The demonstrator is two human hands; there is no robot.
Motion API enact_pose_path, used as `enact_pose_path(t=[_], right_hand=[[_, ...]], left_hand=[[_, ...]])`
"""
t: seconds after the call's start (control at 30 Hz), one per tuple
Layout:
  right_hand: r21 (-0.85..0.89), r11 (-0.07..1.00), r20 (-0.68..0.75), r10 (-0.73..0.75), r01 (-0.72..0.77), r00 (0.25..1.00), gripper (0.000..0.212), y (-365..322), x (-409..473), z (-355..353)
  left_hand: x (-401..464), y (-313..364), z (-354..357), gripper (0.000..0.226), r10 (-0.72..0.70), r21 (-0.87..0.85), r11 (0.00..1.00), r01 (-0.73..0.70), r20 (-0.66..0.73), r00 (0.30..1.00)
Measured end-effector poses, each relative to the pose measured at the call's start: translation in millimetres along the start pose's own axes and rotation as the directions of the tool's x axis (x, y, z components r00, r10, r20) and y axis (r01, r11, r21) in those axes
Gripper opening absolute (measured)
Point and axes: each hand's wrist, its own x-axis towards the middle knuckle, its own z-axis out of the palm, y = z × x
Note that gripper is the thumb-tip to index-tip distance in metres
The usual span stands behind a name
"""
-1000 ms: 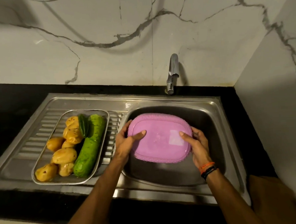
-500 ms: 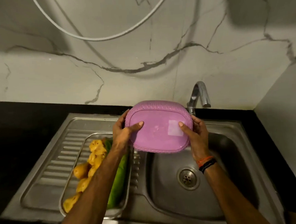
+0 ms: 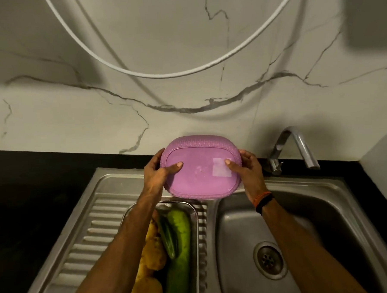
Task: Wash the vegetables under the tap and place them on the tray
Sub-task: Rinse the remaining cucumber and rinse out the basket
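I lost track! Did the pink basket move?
Yes. The pink basket, held by both hands, rose out of the sink basin toward the wall, left of the tap.

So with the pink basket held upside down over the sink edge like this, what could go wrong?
The pink basket is held only at its ends by the left hand and right hand; if wet, it might slip onto the vegetables in the steel tray. Swinging right, it could knock the tap.
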Motion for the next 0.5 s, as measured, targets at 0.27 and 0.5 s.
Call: enact_pose_path(t=[0.27,0.5], right_hand=[[0.014,0.999,-0.012,0.045,-0.045,0.999,0.056,19.0,21.2,20.5],[0.007,0.999,-0.009,0.046,-0.046,0.999,0.060,26.0,28.7,26.5]], left_hand=[[34.8,-5.8,-13.0,0.076,-0.003,0.002,1.000,0.003,0.003,1.000],[46.9,-7.9,-17.5,0.082,-0.013,-0.003,1.000,0.013,0.008,1.000]])
